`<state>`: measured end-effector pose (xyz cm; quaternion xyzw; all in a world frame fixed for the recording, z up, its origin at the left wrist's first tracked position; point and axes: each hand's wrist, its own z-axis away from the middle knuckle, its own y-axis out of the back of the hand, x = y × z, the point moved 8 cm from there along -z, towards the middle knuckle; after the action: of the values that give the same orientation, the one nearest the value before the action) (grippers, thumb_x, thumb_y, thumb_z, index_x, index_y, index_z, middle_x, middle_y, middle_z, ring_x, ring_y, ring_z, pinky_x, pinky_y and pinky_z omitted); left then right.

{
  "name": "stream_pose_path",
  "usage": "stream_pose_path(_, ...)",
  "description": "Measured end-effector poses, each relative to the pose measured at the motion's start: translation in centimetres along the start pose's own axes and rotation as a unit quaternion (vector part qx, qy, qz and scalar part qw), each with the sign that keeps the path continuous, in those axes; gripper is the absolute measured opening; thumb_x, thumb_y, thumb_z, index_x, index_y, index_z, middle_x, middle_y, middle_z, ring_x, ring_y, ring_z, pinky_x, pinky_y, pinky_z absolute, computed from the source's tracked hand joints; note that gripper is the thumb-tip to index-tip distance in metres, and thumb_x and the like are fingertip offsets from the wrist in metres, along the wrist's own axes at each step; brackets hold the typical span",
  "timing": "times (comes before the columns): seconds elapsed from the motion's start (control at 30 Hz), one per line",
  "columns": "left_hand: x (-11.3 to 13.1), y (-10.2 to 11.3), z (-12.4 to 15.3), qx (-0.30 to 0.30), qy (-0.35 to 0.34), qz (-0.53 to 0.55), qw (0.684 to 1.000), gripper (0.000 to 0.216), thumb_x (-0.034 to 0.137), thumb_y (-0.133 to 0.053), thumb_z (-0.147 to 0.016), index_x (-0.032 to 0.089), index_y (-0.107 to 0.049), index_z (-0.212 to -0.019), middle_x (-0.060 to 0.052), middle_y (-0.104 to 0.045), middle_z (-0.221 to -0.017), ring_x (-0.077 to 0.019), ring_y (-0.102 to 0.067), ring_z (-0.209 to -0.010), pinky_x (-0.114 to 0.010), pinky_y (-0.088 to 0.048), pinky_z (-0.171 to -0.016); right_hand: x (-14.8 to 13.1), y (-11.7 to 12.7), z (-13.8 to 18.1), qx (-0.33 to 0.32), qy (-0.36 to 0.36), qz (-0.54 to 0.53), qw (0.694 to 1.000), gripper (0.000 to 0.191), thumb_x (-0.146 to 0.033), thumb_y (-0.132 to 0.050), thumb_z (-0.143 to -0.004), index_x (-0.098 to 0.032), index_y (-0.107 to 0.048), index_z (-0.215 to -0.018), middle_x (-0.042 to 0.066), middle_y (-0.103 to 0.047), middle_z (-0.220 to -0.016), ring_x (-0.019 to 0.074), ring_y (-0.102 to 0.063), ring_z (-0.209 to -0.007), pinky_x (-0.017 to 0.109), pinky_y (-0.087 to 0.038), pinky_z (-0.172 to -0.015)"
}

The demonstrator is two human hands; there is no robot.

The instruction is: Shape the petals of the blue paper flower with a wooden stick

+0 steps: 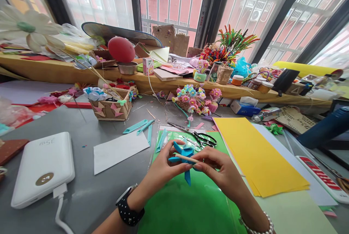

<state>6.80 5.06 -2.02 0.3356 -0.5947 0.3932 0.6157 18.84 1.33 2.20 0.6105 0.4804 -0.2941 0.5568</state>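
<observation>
My left hand (163, 166) and my right hand (218, 170) meet over a green sheet (188, 205) near the table's front edge. Both pinch a folded blue paper shape (183, 154) with pointed flaps, and a thin wooden stick (188, 159) lies across it between my fingertips. The fingers of both hands are curled in on the paper and stick. A black watch sits on my left wrist, a beaded bracelet on my right. Black-handled scissors (203, 138) lie just beyond my hands.
Yellow paper sheets (253, 154) lie to the right, a white sheet (118, 150) and teal paper strips (139, 126) to the left. A white power bank (42, 168) with cable sits at front left. A cardboard basket (111, 108), paper flowers (193, 99) and craft clutter fill the back.
</observation>
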Motion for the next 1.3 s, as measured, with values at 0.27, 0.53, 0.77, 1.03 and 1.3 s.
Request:
stream_pose_path(0.27,0.2,0.3,0.1,0.040,-0.002,0.041,0.998,0.048,0.028,-0.073,-0.061,0.021,-0.045,-0.100,0.000,-0.060,-0.086,-0.0181,-0.064,-0.076,-0.028,-0.049,-0.069,-0.9,0.3,0.0,0.006,0.038,0.002,0.999,0.026,-0.030,-0.046,-0.087,-0.021,-0.069,-0.093,0.004,-0.060,-0.077,0.0153,-0.055,-0.072,0.026,-0.042,-0.064)
stream_pose_path(0.53,0.0,0.2,0.0,0.040,-0.006,0.047,0.998,0.048,0.029,-0.073,-0.061,0.021,-0.045,-0.099,0.000,-0.059,-0.085,-0.0177,-0.063,-0.077,-0.027,-0.049,-0.068,-0.2,0.5,-0.2,0.032,0.004,-0.003,0.999,0.021,-0.032,-0.055,-0.082,-0.020,-0.071,-0.088,0.004,-0.060,-0.070,0.0142,-0.053,-0.064,0.025,-0.040,-0.055)
stream_pose_path(0.77,0.0,0.1,0.1,0.022,0.006,0.004,1.000,0.047,0.030,-0.071,-0.064,0.022,-0.044,-0.101,0.002,-0.052,-0.084,-0.0165,-0.060,-0.078,-0.028,-0.051,-0.068,0.5,0.3,0.0,0.054,-0.019,-0.016,0.998,0.017,-0.033,-0.061,-0.076,-0.019,-0.070,-0.080,0.002,-0.059,-0.067,0.0124,-0.052,-0.058,0.023,-0.042,-0.050)
stream_pose_path(1.03,0.5,0.6,0.0,0.037,-0.075,-0.048,0.995,0.058,0.031,-0.071,-0.065,0.023,-0.037,-0.111,-0.007,-0.049,-0.107,-0.0225,-0.056,-0.097,-0.037,-0.049,-0.081,-1.3,1.0,0.4,0.133,0.072,0.093,0.984,0.008,-0.021,-0.059,-0.079,-0.018,-0.066,-0.078,0.002,-0.059,-0.069,0.0130,-0.055,-0.061,0.022,-0.043,-0.050)
stream_pose_path(1.3,6.8,0.3,3.6,0.139,-0.376,-0.416,0.817,0.013,0.021,-0.062,-0.076,0.026,-0.063,-0.087,-0.003,-0.059,-0.095,-0.0212,-0.049,-0.094,-0.035,-0.041,-0.084,-2.5,0.7,0.9,0.170,0.143,0.154,0.963,0.009,-0.015,-0.057,-0.079,-0.020,-0.065,-0.079,0.002,-0.055,-0.073,0.0130,-0.056,-0.063,0.023,-0.047,-0.052)
